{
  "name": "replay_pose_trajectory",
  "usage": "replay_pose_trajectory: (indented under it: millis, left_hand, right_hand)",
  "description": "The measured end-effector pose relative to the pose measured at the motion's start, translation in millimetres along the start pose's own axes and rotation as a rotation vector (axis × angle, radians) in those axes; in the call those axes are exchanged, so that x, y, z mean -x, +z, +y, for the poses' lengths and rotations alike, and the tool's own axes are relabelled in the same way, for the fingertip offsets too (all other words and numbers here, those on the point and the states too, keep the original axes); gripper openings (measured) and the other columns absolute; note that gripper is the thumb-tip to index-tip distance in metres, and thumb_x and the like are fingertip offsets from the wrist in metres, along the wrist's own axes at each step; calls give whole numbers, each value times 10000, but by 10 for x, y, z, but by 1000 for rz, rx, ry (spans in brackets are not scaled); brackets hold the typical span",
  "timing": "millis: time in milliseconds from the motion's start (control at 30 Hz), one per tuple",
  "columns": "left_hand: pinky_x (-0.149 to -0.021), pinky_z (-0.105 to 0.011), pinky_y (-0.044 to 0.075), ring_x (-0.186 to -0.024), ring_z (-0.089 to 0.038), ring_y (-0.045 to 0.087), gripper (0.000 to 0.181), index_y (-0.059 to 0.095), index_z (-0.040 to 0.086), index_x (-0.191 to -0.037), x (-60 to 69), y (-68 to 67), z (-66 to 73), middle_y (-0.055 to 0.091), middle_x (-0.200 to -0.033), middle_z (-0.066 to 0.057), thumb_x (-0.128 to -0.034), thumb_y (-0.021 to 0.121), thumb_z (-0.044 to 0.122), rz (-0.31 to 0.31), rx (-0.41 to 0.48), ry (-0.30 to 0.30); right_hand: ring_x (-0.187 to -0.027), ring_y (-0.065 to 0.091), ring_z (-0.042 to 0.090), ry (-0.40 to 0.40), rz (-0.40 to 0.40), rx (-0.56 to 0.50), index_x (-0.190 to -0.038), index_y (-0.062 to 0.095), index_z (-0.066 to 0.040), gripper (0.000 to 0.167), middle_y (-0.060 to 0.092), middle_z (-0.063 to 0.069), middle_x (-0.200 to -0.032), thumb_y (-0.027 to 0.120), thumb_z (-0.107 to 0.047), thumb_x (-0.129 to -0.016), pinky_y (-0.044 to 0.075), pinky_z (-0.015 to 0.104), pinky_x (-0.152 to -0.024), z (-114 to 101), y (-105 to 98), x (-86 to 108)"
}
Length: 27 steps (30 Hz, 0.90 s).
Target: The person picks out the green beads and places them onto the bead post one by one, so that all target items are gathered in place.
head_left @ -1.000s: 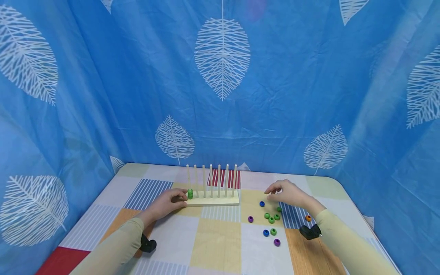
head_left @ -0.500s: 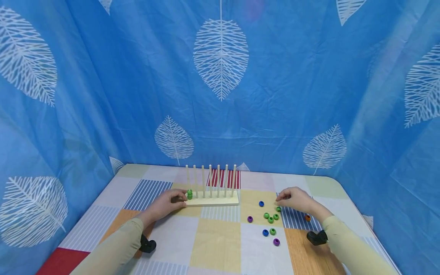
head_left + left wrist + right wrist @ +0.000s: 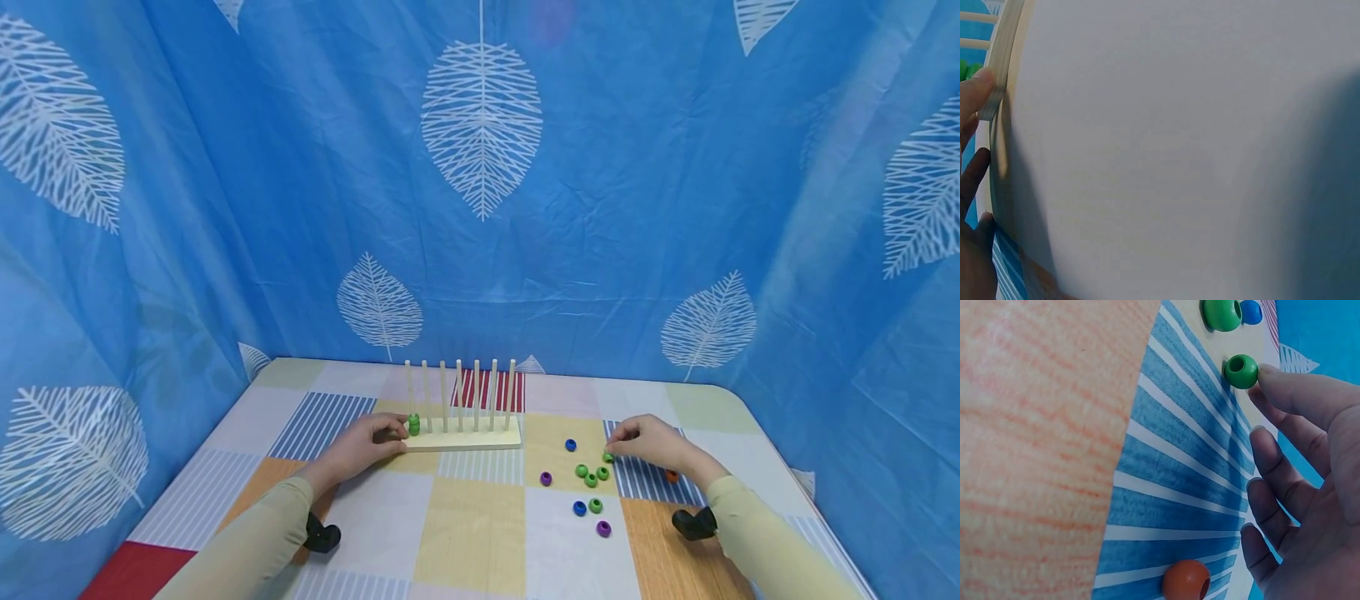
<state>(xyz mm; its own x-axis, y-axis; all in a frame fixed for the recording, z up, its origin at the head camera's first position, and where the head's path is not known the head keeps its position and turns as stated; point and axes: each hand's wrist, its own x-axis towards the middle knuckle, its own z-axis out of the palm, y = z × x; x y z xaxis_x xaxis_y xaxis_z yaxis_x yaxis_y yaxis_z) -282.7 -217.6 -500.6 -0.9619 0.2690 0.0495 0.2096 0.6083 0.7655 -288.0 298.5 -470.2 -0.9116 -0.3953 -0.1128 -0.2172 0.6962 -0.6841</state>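
Observation:
A pale wooden peg rack (image 3: 465, 437) with several upright pegs stands at mid-table in the head view. Green beads (image 3: 414, 425) are stacked on its leftmost peg. My left hand (image 3: 365, 442) holds the rack's left end. In the left wrist view the thumb (image 3: 979, 90) lies against the base, close to the green beads. My right hand (image 3: 651, 442) is low over the striped patch, its fingertips at a green bead (image 3: 1241, 371) on the table. The thumb tip (image 3: 1267, 375) appears to touch the bead's side; the index finger lies partly behind the thumb. The other fingers are loosely bent.
Several green beads (image 3: 591, 480), two blue beads (image 3: 580, 507) and two purple beads (image 3: 603, 528) lie loose right of the rack. An orange bead (image 3: 1186, 580) sits beneath the right wrist. Blue leaf-print curtains (image 3: 480, 250) enclose the patchwork-covered table (image 3: 472, 533).
My right hand has moved right and down from above the blue bead to the green bead. The left hand stays at the rack's end, and the beads lie as before.

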Motion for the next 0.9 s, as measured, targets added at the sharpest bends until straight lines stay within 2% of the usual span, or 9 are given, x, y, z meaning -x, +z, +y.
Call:
replay_pose_trajectory:
  millis: [200,433,900]
  left_hand:
    - [-1145,-593,348,-1346,-374,509,67,739,217,-966,-1,-4,1,628,-1389,-81,-931,775,172,-2,-6,8]
    - [-1146,-587,350,-1351,-368,506,72,743,228,-969,-3,-3,-11,621,-1400,-75,-928,779,181,-8,1,4]
    - [-1146,-587,350,-1349,-368,507,67,744,225,-967,1,-4,-5,623,-1396,-75,-929,779,182,-8,17,1]
  right_hand:
    - [-866,587,207,-13,-7,-2,-967,763,-152,129,694,-12,-946,759,-278,-939,497,393,-781,30,20,0]
    - [-918,590,234,-24,-47,-70,-1032,759,-120,146,693,25,-1020,766,-230,-935,522,341,-779,56,28,39]
    - [-918,544,238,-28,-62,-45,-1067,762,-139,190,659,25,-1028,804,-211,-897,498,331,-786,93,53,51]
